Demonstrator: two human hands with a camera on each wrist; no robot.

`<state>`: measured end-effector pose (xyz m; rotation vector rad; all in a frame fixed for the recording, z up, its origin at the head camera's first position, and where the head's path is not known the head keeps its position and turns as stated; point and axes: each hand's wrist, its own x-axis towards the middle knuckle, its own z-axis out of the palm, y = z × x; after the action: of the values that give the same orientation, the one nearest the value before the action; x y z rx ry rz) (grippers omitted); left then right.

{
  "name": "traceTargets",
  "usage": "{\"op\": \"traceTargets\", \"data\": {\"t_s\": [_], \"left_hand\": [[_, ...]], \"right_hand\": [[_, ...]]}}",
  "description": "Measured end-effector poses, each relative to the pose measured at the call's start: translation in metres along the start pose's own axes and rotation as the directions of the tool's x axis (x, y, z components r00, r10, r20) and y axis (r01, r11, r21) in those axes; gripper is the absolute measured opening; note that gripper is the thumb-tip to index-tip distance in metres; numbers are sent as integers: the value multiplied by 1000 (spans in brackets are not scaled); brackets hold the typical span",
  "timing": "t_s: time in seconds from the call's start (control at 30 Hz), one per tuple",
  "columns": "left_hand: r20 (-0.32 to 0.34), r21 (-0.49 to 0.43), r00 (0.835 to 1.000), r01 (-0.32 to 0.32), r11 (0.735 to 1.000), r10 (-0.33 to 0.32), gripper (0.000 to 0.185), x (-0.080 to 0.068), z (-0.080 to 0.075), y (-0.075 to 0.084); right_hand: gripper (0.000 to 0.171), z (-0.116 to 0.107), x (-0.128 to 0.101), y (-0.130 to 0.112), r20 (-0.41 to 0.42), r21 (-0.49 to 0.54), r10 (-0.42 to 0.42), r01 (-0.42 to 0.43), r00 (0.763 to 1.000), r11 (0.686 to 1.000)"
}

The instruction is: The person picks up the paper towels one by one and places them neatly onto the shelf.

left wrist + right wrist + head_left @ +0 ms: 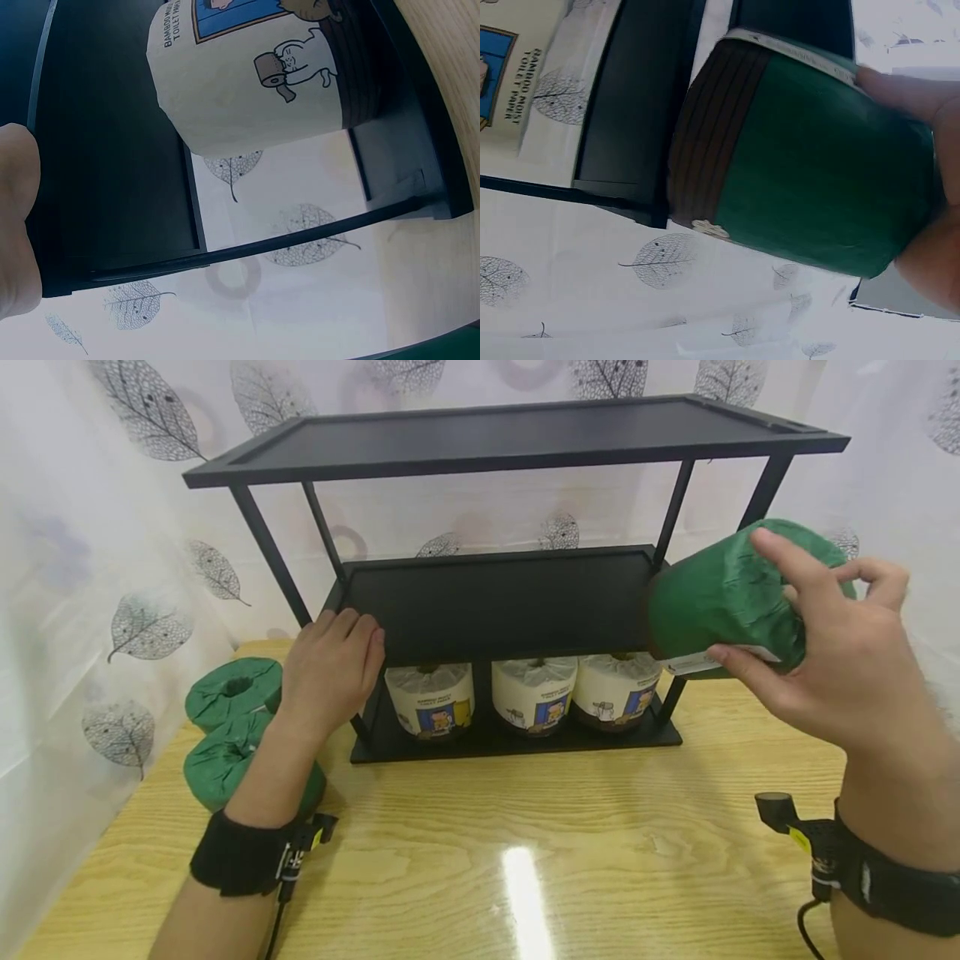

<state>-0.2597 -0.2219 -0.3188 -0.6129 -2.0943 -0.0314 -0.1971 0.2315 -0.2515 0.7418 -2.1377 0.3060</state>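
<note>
Right hand grips a green-and-brown paper-wrapped cylindrical toilet roll, fingers and thumb spread round its end, roll tilted off the table at the right end of the black rectangular middle shelf; contact with the shelf unclear. Left hand rests at that shelf's front left corner, can't tell if its fingers are curled round the edge. Three cream-and-brown printed toilet rolls stand in a row on the black bottom shelf, two green-wrapped rolls on the light wood-grain table, left of the rack.
</note>
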Motion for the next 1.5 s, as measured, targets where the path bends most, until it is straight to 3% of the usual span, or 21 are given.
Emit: {"op": "traceTargets", "data": {"t_s": [0.1,0.33,0.53,0.83,0.97,1.17,1.27,1.4,1.5], "left_hand": [[-1,1,1000,0,1000,0,41,1,0,0],[4,8,1000,-1,1000,1,42,1,-1,1],[18,12,1000,4,1000,-4,42,-1,-1,1],[14,5,1000,5,1000,-5,42,0,0,0],[30,8,999,13,1000,-13,43,0,0,-1],[55,15,998,21,1000,-21,40,-1,0,0],[64,22,998,20,1000,-21,38,-1,-1,0],[57,23,998,20,1000,-22,37,-1,-1,-1],[51,24,999,17,1000,-18,37,-1,0,0]], "right_hand": [[92,4,2,-1,43,22,-68,67,997,997],[92,10,3,-2,34,30,-74,73,997,997],[90,13,4,-1,-5,19,-113,113,994,993],[83,23,6,-2,-134,51,-121,129,984,990],[76,29,8,-2,-225,74,-126,146,966,987],[65,43,20,-5,-456,163,-100,193,885,967],[62,48,25,-4,-509,179,-61,175,859,968],[69,53,31,2,-485,167,-9,103,874,981],[74,60,38,6,-500,137,16,61,866,989]]}}
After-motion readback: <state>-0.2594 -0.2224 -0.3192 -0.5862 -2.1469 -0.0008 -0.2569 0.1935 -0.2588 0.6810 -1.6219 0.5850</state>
